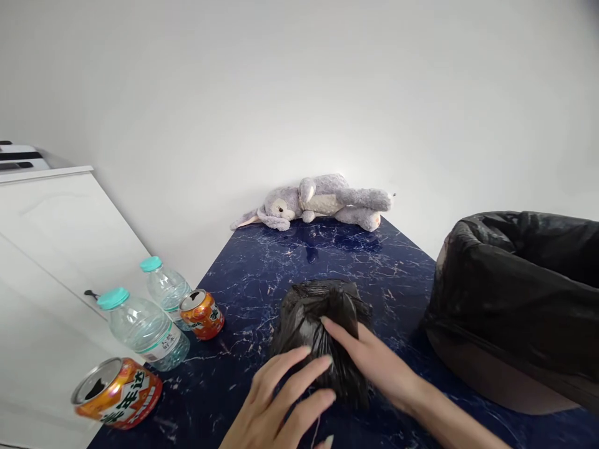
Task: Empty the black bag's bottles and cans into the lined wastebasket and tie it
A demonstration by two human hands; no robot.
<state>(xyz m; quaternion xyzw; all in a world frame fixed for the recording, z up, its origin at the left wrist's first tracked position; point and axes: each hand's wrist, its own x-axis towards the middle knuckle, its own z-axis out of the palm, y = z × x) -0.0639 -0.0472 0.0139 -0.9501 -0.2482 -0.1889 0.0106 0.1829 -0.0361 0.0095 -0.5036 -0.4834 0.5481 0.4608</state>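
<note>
A bunched black plastic bag (322, 305) lies on the dark blue marbled table right in front of me. My right hand (369, 355) comes in from the lower right and grips the gathered plastic at its top, thumb on the near side and the other fingers hidden behind the folds. From below, my left hand (281, 399) reaches over the bag's near left side with its fingers apart. Its fingertips are over or lightly against the plastic; I cannot tell which. What the bag contains, if anything, is hidden.
Two orange cans (119, 393) and two clear bottles (145, 330) with teal caps stand at the left. A bin (500, 305) lined with black plastic stands at the right. A plush rabbit (322, 199) lies at the table's (262, 268) far end by the wall. A white cabinet (56, 262) is far left.
</note>
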